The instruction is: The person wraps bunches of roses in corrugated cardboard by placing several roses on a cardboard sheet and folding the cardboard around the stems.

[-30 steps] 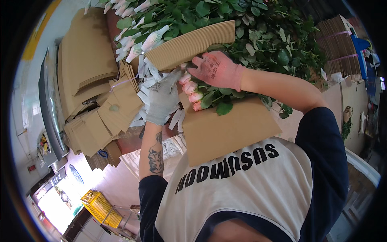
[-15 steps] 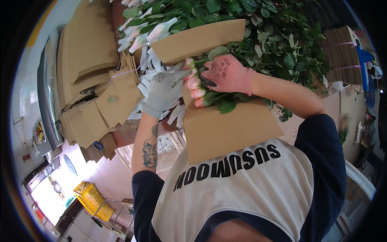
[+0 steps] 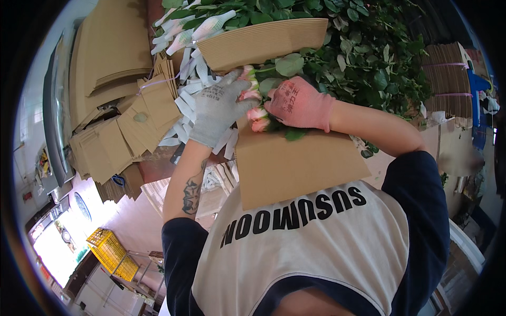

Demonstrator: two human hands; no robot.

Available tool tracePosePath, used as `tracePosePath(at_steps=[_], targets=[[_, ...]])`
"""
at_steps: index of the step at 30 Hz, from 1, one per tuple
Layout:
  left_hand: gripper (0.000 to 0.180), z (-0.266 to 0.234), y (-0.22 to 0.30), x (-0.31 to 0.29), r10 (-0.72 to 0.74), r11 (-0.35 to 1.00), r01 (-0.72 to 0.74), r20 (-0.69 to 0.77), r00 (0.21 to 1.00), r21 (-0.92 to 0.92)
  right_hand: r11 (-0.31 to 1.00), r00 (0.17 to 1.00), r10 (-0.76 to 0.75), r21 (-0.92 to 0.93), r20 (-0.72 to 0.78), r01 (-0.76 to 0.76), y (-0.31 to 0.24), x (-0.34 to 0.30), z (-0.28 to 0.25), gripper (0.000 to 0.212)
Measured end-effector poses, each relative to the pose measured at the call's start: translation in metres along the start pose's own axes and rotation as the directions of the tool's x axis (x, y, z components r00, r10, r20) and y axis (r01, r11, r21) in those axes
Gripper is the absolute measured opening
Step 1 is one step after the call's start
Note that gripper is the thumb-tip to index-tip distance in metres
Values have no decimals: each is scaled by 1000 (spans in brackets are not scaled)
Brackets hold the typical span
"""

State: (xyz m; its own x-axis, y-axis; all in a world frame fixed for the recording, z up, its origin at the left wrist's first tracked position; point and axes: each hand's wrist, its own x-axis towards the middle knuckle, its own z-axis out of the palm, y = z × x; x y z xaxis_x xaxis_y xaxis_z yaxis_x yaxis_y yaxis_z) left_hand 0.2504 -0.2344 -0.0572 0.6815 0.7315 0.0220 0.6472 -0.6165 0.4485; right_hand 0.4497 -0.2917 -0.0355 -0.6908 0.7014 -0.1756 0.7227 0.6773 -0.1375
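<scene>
Several pink roses (image 3: 258, 119) lie in a row on a brown cardboard sheet (image 3: 300, 168), their stems and leaves running to the right. My left hand (image 3: 215, 111), in a grey glove, grips the rose heads from the left, fingers and thumb on either side of some blooms. My right hand (image 3: 299, 104), in a pink glove, is curled closed over the stems just behind the heads; its fingertips are partly hidden. Beyond both hands, the corrugated flap (image 3: 263, 43) of cardboard stands up. The near part of the sheet reaches my shirt.
Roses in white mesh sleeves (image 3: 212, 25) lie at the far left, beside loose white sleeves (image 3: 187, 102). Leafy stems (image 3: 363, 68) are heaped at the far right. Cardboard pieces (image 3: 113, 142) are piled on the left, and a tied cardboard stack (image 3: 447, 79) stands on the right.
My right hand has closed over the stems and turned slightly downward. My left hand's fingers have spread around the rose heads. The flap has shifted slightly up in view.
</scene>
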Motion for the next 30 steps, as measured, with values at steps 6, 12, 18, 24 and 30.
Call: tracePosePath(at_steps=[6,12,18,24,30], targets=[[42,2,-1,2,-56,997,58,52,997,-41,999,992,10,36,-127,-5,1,1,20,14],[54,1,3,-10,18,999,-19,25,1000,36,991,902,-100,40,-421,128,-2,-13,6,15],[62,-1,4,-9,-7,1000,8,73,997,-13,987,992,-53,155,114,35,2,0,14,23],[59,-4,5,-6,-24,1000,23,134,991,13,980,1000,-12,200,24,7,0,0,20,20],[47,-2,-8,-13,-13,979,19,31,999,-204,990,993,-68,114,-92,79,0,1,29,22]])
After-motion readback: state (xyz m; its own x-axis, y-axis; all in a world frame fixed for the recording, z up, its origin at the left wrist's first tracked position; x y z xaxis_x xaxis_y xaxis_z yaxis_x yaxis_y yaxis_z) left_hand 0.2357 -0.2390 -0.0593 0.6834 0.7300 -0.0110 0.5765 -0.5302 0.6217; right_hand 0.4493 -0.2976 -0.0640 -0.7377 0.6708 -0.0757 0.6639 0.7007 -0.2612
